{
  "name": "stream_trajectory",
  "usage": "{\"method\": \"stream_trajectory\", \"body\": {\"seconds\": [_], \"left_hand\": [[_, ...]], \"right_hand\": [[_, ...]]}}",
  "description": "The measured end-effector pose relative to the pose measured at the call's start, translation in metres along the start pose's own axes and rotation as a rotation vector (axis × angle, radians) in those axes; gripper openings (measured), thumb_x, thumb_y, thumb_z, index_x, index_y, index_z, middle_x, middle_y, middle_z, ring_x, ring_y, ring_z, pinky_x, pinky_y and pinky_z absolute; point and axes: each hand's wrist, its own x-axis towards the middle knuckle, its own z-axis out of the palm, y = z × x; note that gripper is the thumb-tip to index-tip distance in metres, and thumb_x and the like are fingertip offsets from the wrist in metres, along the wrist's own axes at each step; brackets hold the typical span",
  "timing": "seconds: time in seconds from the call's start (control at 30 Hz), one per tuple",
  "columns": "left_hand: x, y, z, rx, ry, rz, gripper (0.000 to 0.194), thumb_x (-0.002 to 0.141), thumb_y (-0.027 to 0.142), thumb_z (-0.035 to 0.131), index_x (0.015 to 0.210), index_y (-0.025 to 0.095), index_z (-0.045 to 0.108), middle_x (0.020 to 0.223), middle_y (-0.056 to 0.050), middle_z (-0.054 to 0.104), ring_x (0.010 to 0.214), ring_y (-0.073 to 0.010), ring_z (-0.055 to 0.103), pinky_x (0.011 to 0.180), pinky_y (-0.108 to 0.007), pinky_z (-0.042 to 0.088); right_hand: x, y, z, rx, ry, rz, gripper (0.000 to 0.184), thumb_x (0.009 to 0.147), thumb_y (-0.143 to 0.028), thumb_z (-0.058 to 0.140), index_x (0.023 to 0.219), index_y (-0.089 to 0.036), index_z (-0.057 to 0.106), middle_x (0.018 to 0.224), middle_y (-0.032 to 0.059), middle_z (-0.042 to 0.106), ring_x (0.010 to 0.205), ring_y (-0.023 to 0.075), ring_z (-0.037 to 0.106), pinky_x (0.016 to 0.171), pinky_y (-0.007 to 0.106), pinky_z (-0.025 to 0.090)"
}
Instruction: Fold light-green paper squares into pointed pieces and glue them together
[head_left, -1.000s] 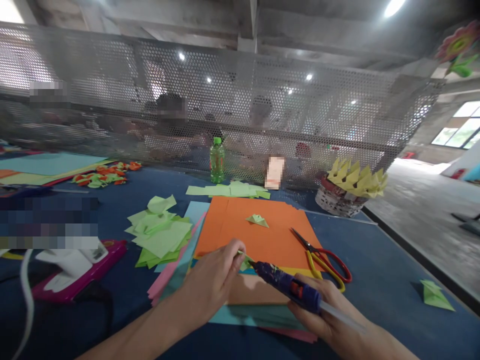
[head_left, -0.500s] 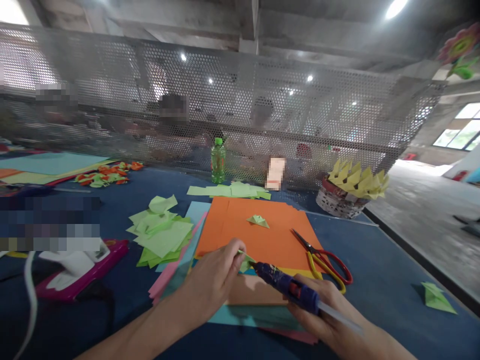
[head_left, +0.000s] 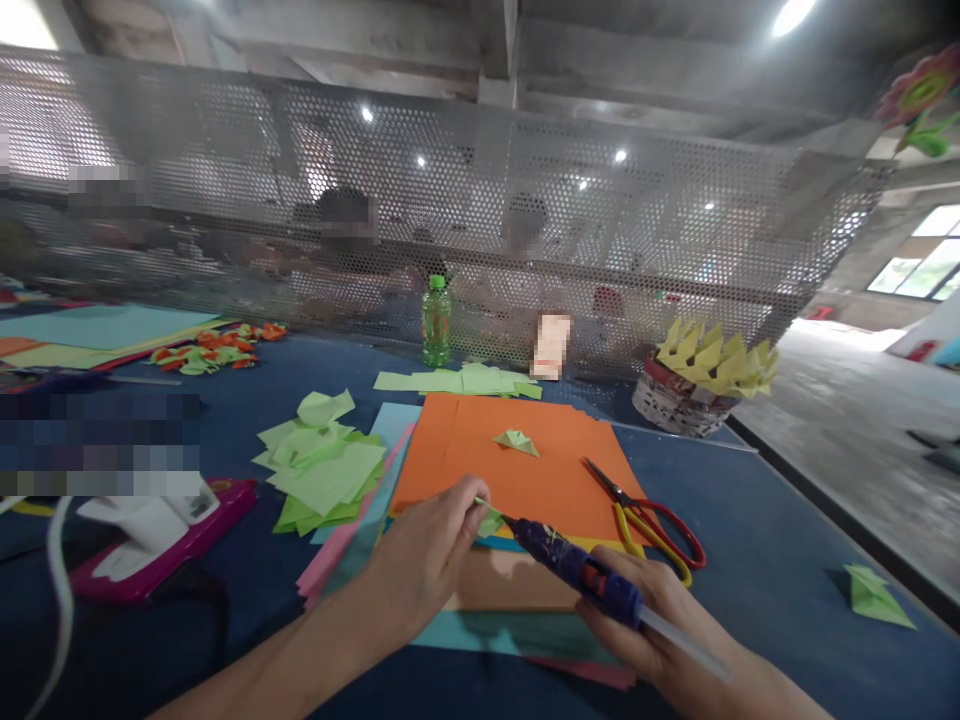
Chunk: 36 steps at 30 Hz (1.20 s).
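My left hand [head_left: 427, 560] pinches a small folded green paper piece [head_left: 490, 521] over a stack of coloured sheets. My right hand [head_left: 652, 620] grips a dark blue glue gun [head_left: 577, 572] with a clear glue stick out the back; its nozzle touches the green piece. An orange sheet [head_left: 517, 465] tops the stack, with another folded green piece [head_left: 515, 440] lying on it. Red and yellow scissors [head_left: 649, 520] lie to the right of the sheet.
A pile of green paper squares [head_left: 322, 470] lies left of the stack. A pink and white device [head_left: 150, 535] sits at far left. A green bottle [head_left: 435, 320], a basket of yellow folded pieces [head_left: 701, 380] and a perforated metal screen stand behind. A folded green piece [head_left: 874, 595] lies at the right.
The glue gun's nozzle and the green piece have shifted slightly; both hands stay in nearly the same place.
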Motion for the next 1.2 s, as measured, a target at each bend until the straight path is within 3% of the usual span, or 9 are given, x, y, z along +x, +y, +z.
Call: {"method": "stream_trajectory", "body": {"seconds": [0.27, 0.47, 0.67, 0.83, 1.0, 1.2], "left_hand": [[0.0, -0.004, 0.004, 0.105, 0.022, 0.011, 0.029, 0.107, 0.039, 0.02, 0.097, 0.023, 0.041, 0.071, 0.002, 0.05, 0.057, -0.0172, 0.047, 0.054, -0.029, 0.025], [0.0, -0.011, 0.013, 0.337, 0.101, 0.15, 0.021, 0.106, 0.023, 0.025, 0.101, 0.022, 0.045, 0.086, -0.004, 0.059, 0.076, -0.0227, 0.056, 0.064, -0.033, 0.033], [-0.002, -0.012, 0.015, 0.374, 0.076, 0.231, 0.018, 0.103, 0.014, 0.03, 0.107, 0.022, 0.045, 0.091, -0.005, 0.058, 0.08, -0.0239, 0.055, 0.069, -0.035, 0.035], [-0.002, -0.013, 0.015, 0.362, 0.104, 0.224, 0.021, 0.099, 0.009, 0.029, 0.107, 0.022, 0.043, 0.09, -0.004, 0.058, 0.081, -0.0231, 0.055, 0.068, -0.034, 0.034], [-0.001, -0.011, 0.01, 0.322, 0.088, 0.18, 0.017, 0.101, 0.015, 0.028, 0.104, 0.022, 0.043, 0.087, -0.004, 0.058, 0.076, -0.022, 0.055, 0.064, -0.033, 0.032], [0.0, -0.01, 0.009, 0.308, 0.077, 0.148, 0.019, 0.102, 0.016, 0.026, 0.105, 0.021, 0.045, 0.089, -0.005, 0.059, 0.078, -0.0236, 0.057, 0.064, -0.033, 0.033]], "right_hand": [[0.0, -0.003, -0.001, 0.007, 0.042, -0.044, 0.022, 0.098, -0.032, 0.048, 0.079, -0.022, 0.049, 0.076, -0.001, 0.061, 0.063, 0.0127, 0.053, 0.061, 0.022, 0.044], [0.0, -0.004, -0.001, 0.078, -0.004, -0.037, 0.024, 0.097, -0.038, 0.05, 0.082, -0.02, 0.054, 0.076, 0.0012, 0.064, 0.066, 0.0138, 0.055, 0.059, 0.021, 0.045], [0.001, -0.007, 0.0, 0.108, 0.008, -0.059, 0.023, 0.096, -0.036, 0.052, 0.082, -0.019, 0.057, 0.082, 0.0028, 0.066, 0.07, 0.0145, 0.057, 0.067, 0.022, 0.048], [-0.001, -0.007, -0.002, 0.107, -0.002, -0.029, 0.025, 0.097, -0.04, 0.052, 0.084, -0.019, 0.057, 0.078, 0.002, 0.065, 0.067, 0.0143, 0.056, 0.061, 0.022, 0.046], [-0.001, -0.006, -0.002, 0.066, 0.013, 0.003, 0.025, 0.097, -0.038, 0.052, 0.078, -0.021, 0.05, 0.07, -0.0012, 0.059, 0.061, 0.0129, 0.051, 0.056, 0.021, 0.041], [0.0, -0.006, -0.001, 0.082, -0.032, 0.016, 0.026, 0.097, -0.041, 0.052, 0.082, -0.02, 0.054, 0.075, 0.0004, 0.063, 0.065, 0.0134, 0.052, 0.06, 0.022, 0.042]]}}
